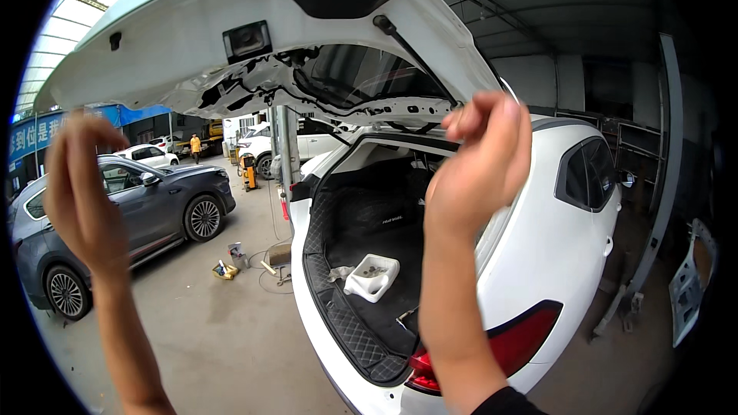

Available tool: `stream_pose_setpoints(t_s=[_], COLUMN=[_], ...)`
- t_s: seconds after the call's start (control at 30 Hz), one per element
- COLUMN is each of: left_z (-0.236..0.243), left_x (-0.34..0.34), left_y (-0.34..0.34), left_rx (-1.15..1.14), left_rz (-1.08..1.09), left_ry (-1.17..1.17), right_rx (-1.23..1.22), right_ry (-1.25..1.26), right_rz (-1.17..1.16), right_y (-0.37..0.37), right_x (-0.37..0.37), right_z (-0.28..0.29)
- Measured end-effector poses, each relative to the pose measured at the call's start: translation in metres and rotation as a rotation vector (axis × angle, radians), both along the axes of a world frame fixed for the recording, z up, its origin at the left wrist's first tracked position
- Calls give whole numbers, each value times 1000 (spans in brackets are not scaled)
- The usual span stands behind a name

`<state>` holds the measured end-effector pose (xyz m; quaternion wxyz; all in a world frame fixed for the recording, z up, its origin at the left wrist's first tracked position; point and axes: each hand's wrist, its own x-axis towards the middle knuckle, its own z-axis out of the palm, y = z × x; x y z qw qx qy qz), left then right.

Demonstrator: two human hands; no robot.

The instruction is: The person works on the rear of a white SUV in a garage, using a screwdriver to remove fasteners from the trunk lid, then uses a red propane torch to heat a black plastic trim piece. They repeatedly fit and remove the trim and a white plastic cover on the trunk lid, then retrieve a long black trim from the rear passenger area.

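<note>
Both of my hands are raised at the back of a white car [530,238] whose tailgate [184,54] stands lifted overhead. My left hand [83,192] is at the left, blurred, its fingers bent and apart with nothing seen in them. Its fingertips appear just under the tailgate's lower left edge; I cannot tell if they touch. My right hand [484,157] is up before the right side of the boot opening, fingers loosely curled, nothing visible in it. Near it runs a black gas strut [419,58]. In the boot, a white plastic tub [373,277] holds small pieces.
A red tail light [526,342] lies beside my right forearm. At left stands a dark grey car [161,200]. Small tools and containers [225,270] and a cable lie on the floor near a lift post [283,146]. A person in yellow [195,146] stands far back. A loose panel [689,284] leans at right.
</note>
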<state>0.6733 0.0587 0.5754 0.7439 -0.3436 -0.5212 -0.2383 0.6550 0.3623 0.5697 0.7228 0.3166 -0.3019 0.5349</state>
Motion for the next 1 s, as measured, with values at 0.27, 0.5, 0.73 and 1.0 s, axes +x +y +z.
stream_pose_setpoints(t_s=[0.27, 0.5, 0.73, 1.0], left_z=[-297, -360, -512, -526], left_x=[-150, -197, -364, -423], left_y=[-30, -111, -238, -220], left_rx=[407, 271, -179, 929], left_rz=[-1668, -753, -378, -1914], left_ry=[-1408, -1058, -1555, -1962], right_rx=[830, 476, 209, 1090], right_ry=[-505, -1349, -995, -1055], right_rz=[42, 609, 1562, -45], right_y=[-243, -353, -377, -393], right_x=[-112, -278, -274, -382], right_z=[-315, -489, -413, -544])
